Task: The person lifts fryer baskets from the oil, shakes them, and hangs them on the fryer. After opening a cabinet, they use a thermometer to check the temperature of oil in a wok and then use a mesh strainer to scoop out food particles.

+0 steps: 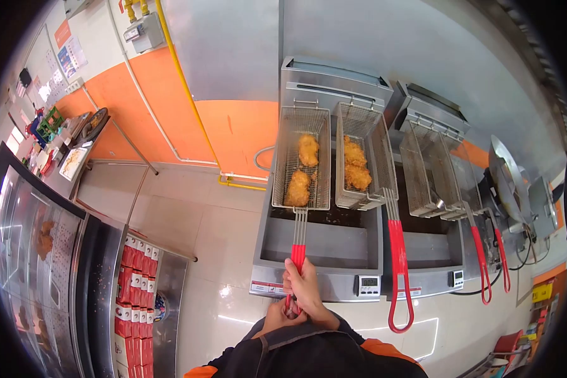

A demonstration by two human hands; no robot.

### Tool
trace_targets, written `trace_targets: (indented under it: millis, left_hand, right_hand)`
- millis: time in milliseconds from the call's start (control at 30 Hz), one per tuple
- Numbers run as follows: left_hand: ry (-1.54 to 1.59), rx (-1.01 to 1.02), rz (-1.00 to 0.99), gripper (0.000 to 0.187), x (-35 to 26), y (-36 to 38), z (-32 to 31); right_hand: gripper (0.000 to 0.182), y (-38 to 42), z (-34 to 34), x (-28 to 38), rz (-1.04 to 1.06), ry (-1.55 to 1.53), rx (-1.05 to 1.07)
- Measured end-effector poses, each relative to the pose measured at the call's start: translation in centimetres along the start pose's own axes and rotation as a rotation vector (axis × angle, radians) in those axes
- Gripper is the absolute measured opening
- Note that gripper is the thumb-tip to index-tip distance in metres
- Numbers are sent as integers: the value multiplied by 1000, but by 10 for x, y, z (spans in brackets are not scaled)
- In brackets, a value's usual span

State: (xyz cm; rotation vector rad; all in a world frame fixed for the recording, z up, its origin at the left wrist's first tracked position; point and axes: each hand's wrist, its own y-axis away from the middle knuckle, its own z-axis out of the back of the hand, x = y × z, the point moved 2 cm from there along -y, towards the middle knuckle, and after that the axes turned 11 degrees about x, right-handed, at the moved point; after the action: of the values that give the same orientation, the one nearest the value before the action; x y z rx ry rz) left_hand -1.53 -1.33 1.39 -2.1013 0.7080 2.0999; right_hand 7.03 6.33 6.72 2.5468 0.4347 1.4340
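A wire fry basket (286, 145) with two golden pieces of fried chicken (297, 189) sits above the dark oil of the left deep fryer (321, 246). Its red handle (298, 253) points toward me. My right hand (305, 288) is closed around the lower part of this handle. Just below, my left hand (276, 318) is closed at the handle's looped end, its fingers partly hidden. Beside this basket stands a second fry basket (362, 198), also holding fried chicken (357, 167). Its red handle (397, 252) sticks out untouched.
To the right, another fryer (428, 242) carries wire baskets (425, 189) with red handles. Small timers (368, 285) sit on the fryer fronts. A wok-like pan (509, 183) stands farther right. At left are a glass display cabinet (38, 252), stacked red boxes (132, 286) and a cluttered table (75, 167).
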Motion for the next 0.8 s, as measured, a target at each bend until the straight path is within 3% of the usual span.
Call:
trace_targets:
  millis: [133, 267, 367, 667, 800]
  left_hand:
    - [15, 101, -58, 32, -65, 4, 14]
    - [-231, 204, -61, 29, -122, 11, 26]
    - [-172, 240, -47, 29, -157, 16, 21]
    - [-158, 279, -99, 35, -191, 15, 13]
    - [-167, 325, -133, 29, -211, 15, 9]
  right_hand:
    - [22, -2, -21, 25, 88, 10, 70]
    - [21, 1, -40, 51, 116, -58, 105]
    - [21, 3, -45, 69, 153, -126, 182]
    - [19, 13, -59, 113, 186, -175, 199]
    - [19, 16, -58, 125, 192, -192, 218]
